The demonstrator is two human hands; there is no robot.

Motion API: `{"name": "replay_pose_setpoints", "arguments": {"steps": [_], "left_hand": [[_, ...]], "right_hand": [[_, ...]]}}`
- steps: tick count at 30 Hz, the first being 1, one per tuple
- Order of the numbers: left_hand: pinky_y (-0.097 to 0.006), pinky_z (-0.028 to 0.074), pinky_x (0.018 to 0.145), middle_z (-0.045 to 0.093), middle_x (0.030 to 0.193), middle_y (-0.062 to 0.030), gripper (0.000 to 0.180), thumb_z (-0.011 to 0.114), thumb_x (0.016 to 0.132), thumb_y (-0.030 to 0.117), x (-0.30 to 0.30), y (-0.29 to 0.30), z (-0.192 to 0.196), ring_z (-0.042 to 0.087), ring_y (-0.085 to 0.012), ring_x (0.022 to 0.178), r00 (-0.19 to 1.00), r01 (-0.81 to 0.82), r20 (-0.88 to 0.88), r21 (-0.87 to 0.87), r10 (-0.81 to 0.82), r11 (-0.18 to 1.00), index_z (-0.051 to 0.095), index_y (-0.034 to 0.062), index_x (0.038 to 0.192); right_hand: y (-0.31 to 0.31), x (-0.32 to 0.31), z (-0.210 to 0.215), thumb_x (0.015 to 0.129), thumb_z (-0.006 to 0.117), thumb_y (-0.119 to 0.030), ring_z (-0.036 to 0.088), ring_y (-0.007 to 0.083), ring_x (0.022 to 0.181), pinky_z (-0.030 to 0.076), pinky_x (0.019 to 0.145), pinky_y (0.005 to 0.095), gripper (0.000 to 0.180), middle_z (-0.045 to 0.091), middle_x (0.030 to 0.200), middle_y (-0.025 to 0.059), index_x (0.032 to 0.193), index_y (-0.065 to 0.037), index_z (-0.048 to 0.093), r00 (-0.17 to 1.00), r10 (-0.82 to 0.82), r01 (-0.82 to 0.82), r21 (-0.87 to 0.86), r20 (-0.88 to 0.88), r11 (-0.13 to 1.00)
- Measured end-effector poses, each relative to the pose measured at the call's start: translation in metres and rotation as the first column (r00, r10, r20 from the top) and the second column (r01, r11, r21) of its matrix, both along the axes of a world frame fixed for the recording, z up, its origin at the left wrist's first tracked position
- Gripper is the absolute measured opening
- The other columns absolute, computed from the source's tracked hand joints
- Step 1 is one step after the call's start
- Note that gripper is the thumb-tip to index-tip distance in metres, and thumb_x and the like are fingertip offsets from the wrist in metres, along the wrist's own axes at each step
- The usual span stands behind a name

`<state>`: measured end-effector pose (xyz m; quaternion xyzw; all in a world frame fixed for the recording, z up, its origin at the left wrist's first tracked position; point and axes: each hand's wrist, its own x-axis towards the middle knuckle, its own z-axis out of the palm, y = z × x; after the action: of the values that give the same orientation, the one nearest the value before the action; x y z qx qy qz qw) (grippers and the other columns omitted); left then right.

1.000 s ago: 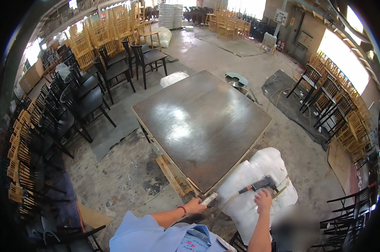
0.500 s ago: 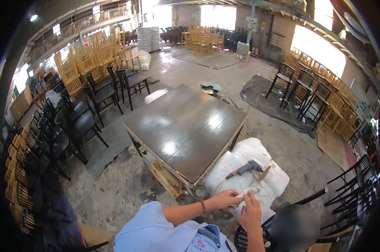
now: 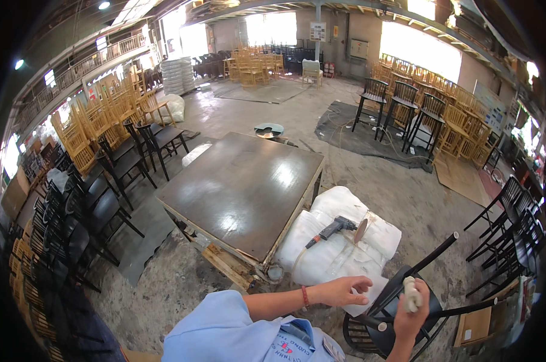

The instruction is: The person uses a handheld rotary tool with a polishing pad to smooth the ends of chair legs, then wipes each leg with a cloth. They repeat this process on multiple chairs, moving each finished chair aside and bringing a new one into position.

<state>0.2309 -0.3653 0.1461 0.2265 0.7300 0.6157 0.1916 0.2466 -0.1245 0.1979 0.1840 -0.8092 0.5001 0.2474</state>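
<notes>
My right hand (image 3: 409, 314) is closed round a crumpled off-white wad (image 3: 412, 294), which looks like cloth. It is above a black wooden chair (image 3: 427, 326) that lies tipped over, its legs sticking out toward the right. My left hand (image 3: 347, 292) is open, fingers apart and slightly curled, with nothing in it. It hovers near the front edge of a white padded bundle (image 3: 312, 232). On that bundle lies a dark pistol-grip power tool (image 3: 331, 230); a brown round disc (image 3: 361, 230) stands at its front end.
A dark-topped square table (image 3: 243, 181) stands ahead, left of the bundle. Black chairs (image 3: 125, 166) crowd the left side, and more black chairs (image 3: 511, 205) stand at right. Beyond are stacked natural-wood chairs (image 3: 258, 63) and a dark floor mat (image 3: 339, 130).
My hands were together over the bundle's front edge; now they are apart. The right has moved right with the wad, and the left has opened. The view has swung right.
</notes>
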Motion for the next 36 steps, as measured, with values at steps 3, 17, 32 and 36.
{"name": "replay_pose_setpoints", "arguments": {"steps": [3, 17, 32, 36], "left_hand": [[-0.038, 0.040, 0.107, 0.053, 0.137, -0.0164, 0.071, 0.070, 0.090, 0.039, -0.005, 0.004, -0.035, 0.050, -0.0271, 0.128, 0.993, -0.058, -0.112, -0.162, 0.040, 0.985, 0.041, 0.0008, 0.142], [-0.040, 0.040, 0.103, 0.053, 0.135, -0.0193, 0.058, 0.059, 0.097, 0.042, 0.005, 0.052, -0.093, 0.053, -0.0316, 0.122, 0.974, 0.199, -0.086, -0.105, -0.208, 0.974, 0.044, 0.0057, 0.140], [-0.041, 0.046, 0.094, 0.059, 0.121, -0.0211, 0.048, 0.061, 0.096, 0.028, 0.010, 0.055, -0.101, 0.061, -0.0353, 0.108, 0.979, 0.049, -0.194, -0.091, -0.066, 0.995, 0.046, 0.0036, 0.134], [-0.041, 0.046, 0.095, 0.061, 0.118, -0.0211, 0.047, 0.062, 0.095, 0.026, 0.007, 0.056, -0.102, 0.060, -0.0358, 0.109, 0.988, 0.038, -0.143, -0.132, -0.057, 0.990, 0.047, 0.0037, 0.133]], "right_hand": [[0.031, 0.008, -0.020, 0.084, 0.063, 0.001, 0.061, 0.0217, 0.098, 0.049, 0.089, 0.0351, 0.041, 0.060, 0.112, 0.0120, 0.123, 0.001, 0.054, 0.972, -0.226, 0.220, -0.080, -0.066, 0.972], [0.050, 0.056, -0.037, 0.092, 0.062, -0.009, 0.058, 0.0141, 0.061, 0.048, 0.053, 0.0245, 0.022, 0.066, 0.087, 0.0103, 0.109, 0.005, 0.066, 0.881, -0.348, 0.472, -0.532, 0.321, 0.703], [0.065, 0.056, -0.039, 0.092, 0.065, -0.008, 0.058, 0.0150, 0.064, 0.047, 0.054, 0.0251, 0.019, 0.065, 0.087, 0.0102, 0.107, 0.003, 0.063, 0.864, -0.323, 0.503, -0.696, 0.387, 0.512], [0.079, 0.060, -0.045, 0.092, 0.063, -0.006, 0.058, 0.0137, 0.068, 0.048, 0.058, 0.0247, 0.025, 0.063, 0.095, 0.0089, 0.116, 0.000, 0.059, 0.898, -0.292, 0.440, -0.712, 0.330, 0.547]]}}
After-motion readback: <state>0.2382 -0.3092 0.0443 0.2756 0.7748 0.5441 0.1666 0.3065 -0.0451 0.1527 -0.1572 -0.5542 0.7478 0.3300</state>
